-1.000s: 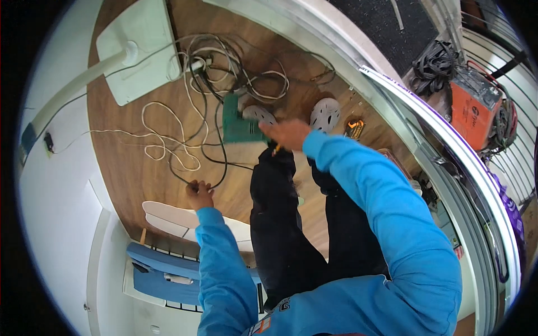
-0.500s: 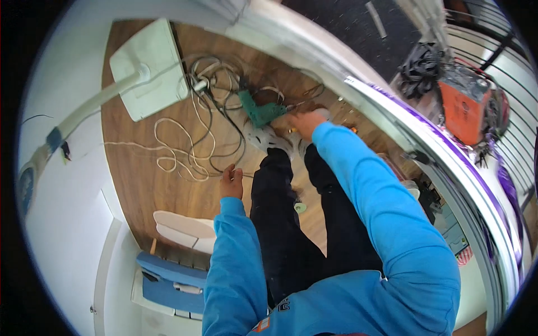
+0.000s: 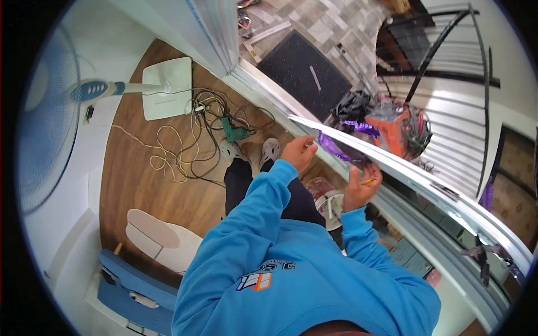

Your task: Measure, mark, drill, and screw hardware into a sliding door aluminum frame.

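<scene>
A white-framed door or window panel [image 3: 403, 168] stands on my right, with crumpled purple film [image 3: 332, 147] hanging along its edge. Close to the film's near end is my left hand [image 3: 298, 152], its fingers curled toward the thumb; whether anything is pinched there is too small to tell. My right hand [image 3: 361, 189] is raised beside the frame, thumb up, and a slim yellow pencil-like stick [image 3: 367, 182] lies across its curled fingers. On the floor ahead of my feet rests a green power drill [image 3: 235, 132].
Tangled cables [image 3: 196, 131] spread over the wooden floor by a standing fan's white base [image 3: 167, 89]. Buckets [image 3: 330, 204] stand below my right hand. Past the sill are a black mat [image 3: 305, 75] and an orange machine [image 3: 386, 127]. A blue ironing-board-like item [image 3: 134, 291] lies lower left.
My right hand has left the area by the drill and come up to the panel on my right. My left hand has crossed rightward to the film. The view has swung right.
</scene>
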`<act>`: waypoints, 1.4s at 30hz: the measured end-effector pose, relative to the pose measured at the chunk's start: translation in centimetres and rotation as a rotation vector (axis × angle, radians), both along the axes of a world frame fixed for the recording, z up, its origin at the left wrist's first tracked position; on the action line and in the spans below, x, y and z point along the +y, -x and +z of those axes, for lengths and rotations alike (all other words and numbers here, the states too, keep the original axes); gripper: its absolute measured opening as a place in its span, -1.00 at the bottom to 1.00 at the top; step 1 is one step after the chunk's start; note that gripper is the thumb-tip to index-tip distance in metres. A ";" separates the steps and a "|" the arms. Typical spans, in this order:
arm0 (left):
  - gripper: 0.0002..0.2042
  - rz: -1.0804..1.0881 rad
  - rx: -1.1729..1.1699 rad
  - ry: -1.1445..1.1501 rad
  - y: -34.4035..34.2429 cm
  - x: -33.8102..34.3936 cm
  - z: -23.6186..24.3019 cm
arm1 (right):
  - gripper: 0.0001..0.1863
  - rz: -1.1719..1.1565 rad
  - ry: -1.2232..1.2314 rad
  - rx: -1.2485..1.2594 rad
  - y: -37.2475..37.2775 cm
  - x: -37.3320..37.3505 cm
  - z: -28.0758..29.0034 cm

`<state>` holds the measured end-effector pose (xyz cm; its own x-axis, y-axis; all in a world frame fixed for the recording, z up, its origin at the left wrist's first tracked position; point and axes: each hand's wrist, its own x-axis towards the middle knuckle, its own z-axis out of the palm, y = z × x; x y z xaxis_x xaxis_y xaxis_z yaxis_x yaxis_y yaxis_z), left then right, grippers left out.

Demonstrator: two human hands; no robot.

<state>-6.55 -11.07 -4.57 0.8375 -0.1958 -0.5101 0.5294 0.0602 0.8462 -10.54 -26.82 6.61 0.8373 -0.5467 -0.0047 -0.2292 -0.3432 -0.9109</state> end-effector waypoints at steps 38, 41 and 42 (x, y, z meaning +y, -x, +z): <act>-0.33 0.832 -1.147 -0.386 -12.0 6.0 21.5 | -0.74 0.946 0.524 -0.073 -7.3 5.5 11.9; -0.32 0.873 -1.114 -0.470 -13.4 7.4 21.2 | -0.72 0.955 0.611 -0.201 -8.4 6.7 14.4; -0.33 0.878 -1.105 -0.508 -13.8 7.9 21.1 | -0.72 0.919 0.569 -0.138 -8.5 7.1 15.2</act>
<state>7.20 -3.13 16.51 0.5893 0.5588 0.5835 -0.4209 -0.4042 0.8121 -2.03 -19.69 21.80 0.9010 0.3962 0.1768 0.4228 -0.7107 -0.5623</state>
